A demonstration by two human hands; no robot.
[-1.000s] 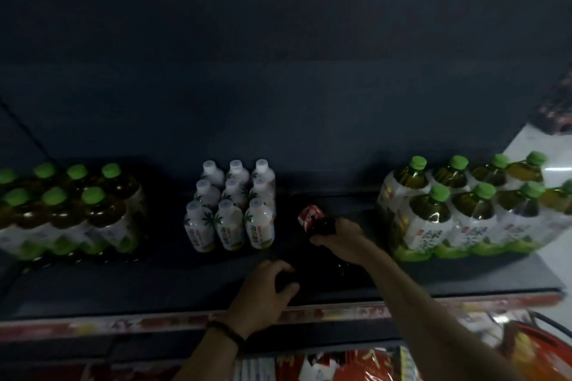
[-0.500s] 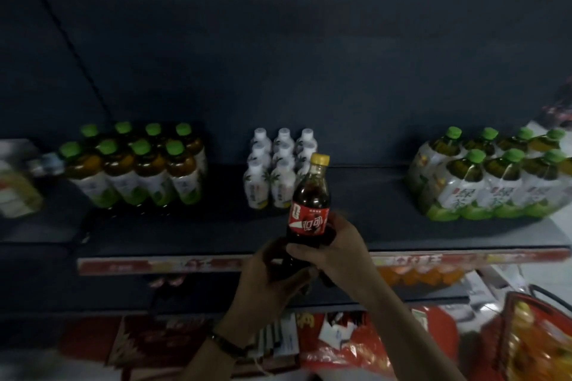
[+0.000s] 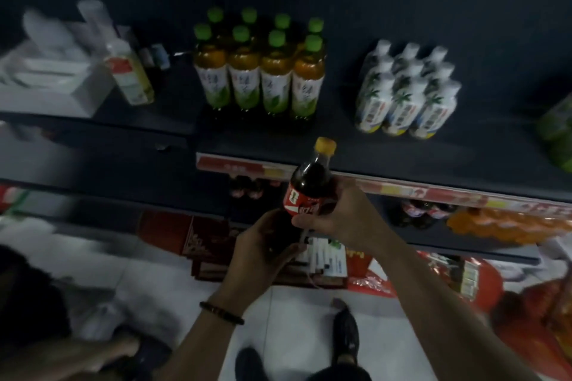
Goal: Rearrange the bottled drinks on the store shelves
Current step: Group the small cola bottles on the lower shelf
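cola bottle (image 3: 310, 185) | left hand (image 3: 263, 252) grips base | right hand (image 3: 337, 210) grips label

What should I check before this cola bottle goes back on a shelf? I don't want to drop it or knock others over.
1. Hold: ok. Right hand wraps the label of the cola bottle; left hand supports its lower part.
2. Cap: ok, yellow cap is on.
3. Bottle attitude: ok, roughly upright, leaning slightly right.
4. Free spot on top shelf: ok, bare gap between the green-capped tea bottles and the white bottles.
5. Room beside the cola bottles on the lower shelf: cannot tell, too dark.
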